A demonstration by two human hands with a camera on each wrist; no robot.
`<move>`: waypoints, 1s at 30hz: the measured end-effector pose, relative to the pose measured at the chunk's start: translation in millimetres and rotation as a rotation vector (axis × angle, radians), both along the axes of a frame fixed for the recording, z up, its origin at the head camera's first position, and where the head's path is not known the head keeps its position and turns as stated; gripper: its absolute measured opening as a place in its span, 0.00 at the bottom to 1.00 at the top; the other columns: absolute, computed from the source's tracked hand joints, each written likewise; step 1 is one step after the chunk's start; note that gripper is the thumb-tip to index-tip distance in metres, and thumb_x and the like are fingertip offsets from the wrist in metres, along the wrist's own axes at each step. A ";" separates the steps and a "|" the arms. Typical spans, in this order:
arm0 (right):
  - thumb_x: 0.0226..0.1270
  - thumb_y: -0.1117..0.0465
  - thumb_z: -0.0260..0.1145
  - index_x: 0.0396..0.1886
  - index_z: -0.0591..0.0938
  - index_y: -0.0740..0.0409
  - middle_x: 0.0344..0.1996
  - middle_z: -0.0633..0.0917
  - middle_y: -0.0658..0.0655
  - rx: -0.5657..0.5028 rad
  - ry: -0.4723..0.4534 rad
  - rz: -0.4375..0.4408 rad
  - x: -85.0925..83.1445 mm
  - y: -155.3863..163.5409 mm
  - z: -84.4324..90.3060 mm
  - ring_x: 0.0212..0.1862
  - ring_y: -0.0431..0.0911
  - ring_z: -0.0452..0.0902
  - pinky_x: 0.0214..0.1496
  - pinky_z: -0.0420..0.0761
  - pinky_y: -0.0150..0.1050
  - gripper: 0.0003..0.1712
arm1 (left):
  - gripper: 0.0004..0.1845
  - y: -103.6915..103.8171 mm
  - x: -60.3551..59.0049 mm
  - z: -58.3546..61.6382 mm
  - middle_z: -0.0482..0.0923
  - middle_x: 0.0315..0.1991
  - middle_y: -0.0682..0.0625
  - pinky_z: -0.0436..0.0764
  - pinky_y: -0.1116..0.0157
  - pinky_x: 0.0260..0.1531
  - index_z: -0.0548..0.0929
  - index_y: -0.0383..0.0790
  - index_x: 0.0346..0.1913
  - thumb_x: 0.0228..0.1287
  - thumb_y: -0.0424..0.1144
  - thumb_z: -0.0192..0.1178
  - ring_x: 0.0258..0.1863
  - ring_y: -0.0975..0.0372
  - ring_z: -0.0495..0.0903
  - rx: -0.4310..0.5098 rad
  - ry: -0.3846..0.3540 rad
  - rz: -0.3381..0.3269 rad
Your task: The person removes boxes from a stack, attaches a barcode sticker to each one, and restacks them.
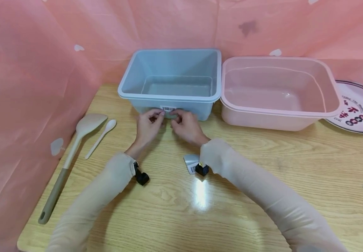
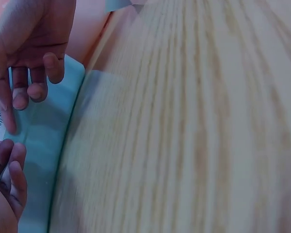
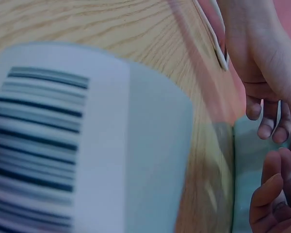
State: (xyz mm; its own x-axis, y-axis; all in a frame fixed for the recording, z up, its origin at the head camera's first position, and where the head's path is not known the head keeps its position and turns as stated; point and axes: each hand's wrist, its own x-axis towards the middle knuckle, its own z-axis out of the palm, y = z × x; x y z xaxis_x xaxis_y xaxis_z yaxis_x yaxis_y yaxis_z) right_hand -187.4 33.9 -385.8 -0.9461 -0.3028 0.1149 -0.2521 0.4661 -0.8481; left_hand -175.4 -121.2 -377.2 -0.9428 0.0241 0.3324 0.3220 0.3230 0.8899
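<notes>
Together, left hand (image 1: 148,125) and right hand (image 1: 184,125) pinch a white barcode sticker (image 1: 168,109) on the smooth blue plastic bin's (image 1: 172,101) front wall, on the woodgrain table (image 1: 263,168).

I see a barcode label (image 1: 168,109) on the blue bin (image 1: 172,101); the plate (image 1: 361,108) at three o'clock bears characters, perhaps "不". Digits unreadable.

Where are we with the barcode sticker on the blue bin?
Looks done: one barcode label already lies loose on the table. In hand: the left hand and right hand both work fingertips at the barcode sticker on the blue bin. Left: that sticker is mostly stuck to the front wall; how much has lifted is unclear.
</notes>
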 end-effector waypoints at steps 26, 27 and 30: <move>0.64 0.66 0.56 0.58 0.76 0.63 0.28 0.86 0.57 0.007 -0.083 0.047 0.9 0.7 9.0 0.16 0.42 0.75 0.22 0.76 0.34 0.22 | 0.07 9.0 0.4 8.0 0.81 0.26 0.29 0.69 0.79 0.18 0.83 0.20 0.35 0.63 0.24 0.57 0.18 0.66 0.74 -0.077 0.005 0.044; 0.64 0.66 0.56 0.58 0.76 0.63 0.28 0.86 0.58 0.010 -0.080 0.051 1.0 1.4 10.6 0.17 0.42 0.75 0.24 0.76 0.34 0.22 | 0.07 8.7 0.4 9.2 0.81 0.26 0.29 0.69 0.79 0.18 0.83 0.20 0.36 0.63 0.24 0.58 0.18 0.63 0.75 -0.075 -0.001 0.049; 0.64 0.65 0.56 0.58 0.77 0.62 0.28 0.86 0.57 0.015 -0.068 0.063 0.7 5.1 13.6 0.19 0.41 0.75 0.27 0.76 0.34 0.22 | 0.08 7.2 0.6 11.5 0.81 0.26 0.28 0.68 0.79 0.18 0.83 0.20 0.36 0.63 0.25 0.58 0.20 0.49 0.78 -0.057 -0.014 0.055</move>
